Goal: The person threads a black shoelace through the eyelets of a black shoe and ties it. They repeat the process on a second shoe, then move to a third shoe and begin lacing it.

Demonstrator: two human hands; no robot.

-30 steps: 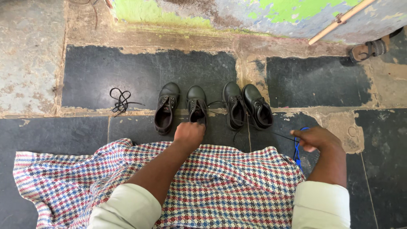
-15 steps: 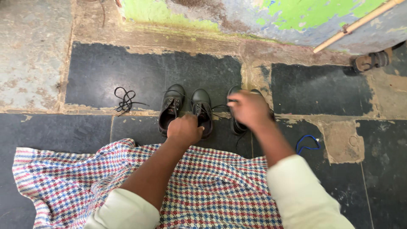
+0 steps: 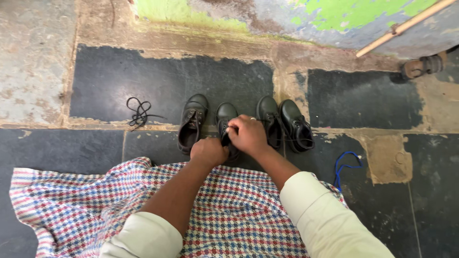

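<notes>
Cracked dark stone floor (image 3: 119,81), peeling wall (image 3: 296,16)

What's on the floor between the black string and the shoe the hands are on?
In the head view, one more black shoe lies between the loose black lace and the shoe that both hands hold; the rest is bare floor.

A: Four shoes in a row; hands (image 3: 229,143) on the second shoe (image 3: 225,116).
B: Loose lace (image 3: 138,112) left of the row, cord (image 3: 345,167) right, cloth (image 3: 71,200) nearest the person.
</notes>
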